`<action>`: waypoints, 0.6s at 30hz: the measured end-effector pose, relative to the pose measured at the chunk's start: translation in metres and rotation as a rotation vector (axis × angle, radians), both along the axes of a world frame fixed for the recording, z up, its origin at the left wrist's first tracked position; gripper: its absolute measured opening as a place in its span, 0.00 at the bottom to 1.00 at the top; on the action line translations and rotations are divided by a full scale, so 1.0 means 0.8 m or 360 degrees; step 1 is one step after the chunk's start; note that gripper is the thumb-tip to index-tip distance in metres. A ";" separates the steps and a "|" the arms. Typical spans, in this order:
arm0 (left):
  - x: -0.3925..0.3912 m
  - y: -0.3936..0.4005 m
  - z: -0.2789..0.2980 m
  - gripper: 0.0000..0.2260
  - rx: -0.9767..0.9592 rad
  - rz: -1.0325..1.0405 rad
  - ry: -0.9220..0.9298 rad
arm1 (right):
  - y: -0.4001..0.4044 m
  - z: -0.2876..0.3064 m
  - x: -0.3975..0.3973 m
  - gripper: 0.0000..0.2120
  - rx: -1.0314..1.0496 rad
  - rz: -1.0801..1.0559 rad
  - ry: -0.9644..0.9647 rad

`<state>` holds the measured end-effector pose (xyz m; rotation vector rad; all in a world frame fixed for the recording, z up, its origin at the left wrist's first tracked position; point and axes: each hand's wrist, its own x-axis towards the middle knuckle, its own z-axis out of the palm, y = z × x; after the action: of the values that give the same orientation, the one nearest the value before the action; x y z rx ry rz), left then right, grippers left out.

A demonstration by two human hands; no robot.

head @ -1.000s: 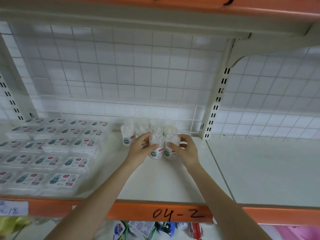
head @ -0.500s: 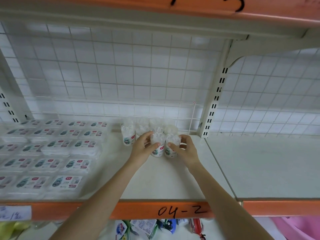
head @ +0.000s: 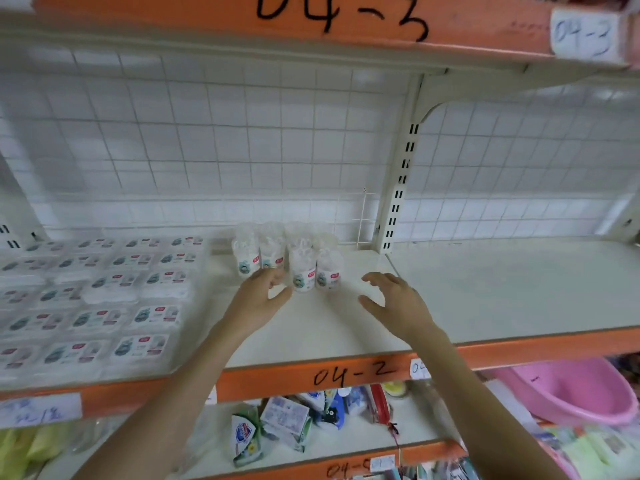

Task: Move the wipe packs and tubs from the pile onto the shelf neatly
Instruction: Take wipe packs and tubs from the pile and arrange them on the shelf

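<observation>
Several small clear wipe tubs with white labels stand in a tight cluster at the back of the cream shelf board, just left of the upright post. Flat wipe packs lie in neat rows across the shelf's left part. My left hand hovers just in front of the tubs, fingers loosely spread, holding nothing. My right hand is off to the right of the tubs, open with fingers spread, and touches none of them.
An orange shelf edge marked 04-2 runs along the front. Below it lies a pile of mixed packs and a pink basin. A slotted upright post divides the shelf; the board right of it is bare.
Both hands have let go of the two front tubs and drawn back toward me, the right hand moving rightward. The view has tilted down, showing the lower shelf.
</observation>
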<state>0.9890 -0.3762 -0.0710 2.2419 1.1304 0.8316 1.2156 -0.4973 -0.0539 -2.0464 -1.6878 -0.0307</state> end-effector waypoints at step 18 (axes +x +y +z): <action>-0.150 -0.320 -0.071 0.21 0.0316 0.0118 0.0776 | -0.270 -0.080 -0.074 0.13 -0.0162 0.0371 -0.0349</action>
<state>0.8686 -0.6324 -0.1275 2.6723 1.4025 0.4449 1.1563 -0.7135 -0.1178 -1.9628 -2.0939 -0.0964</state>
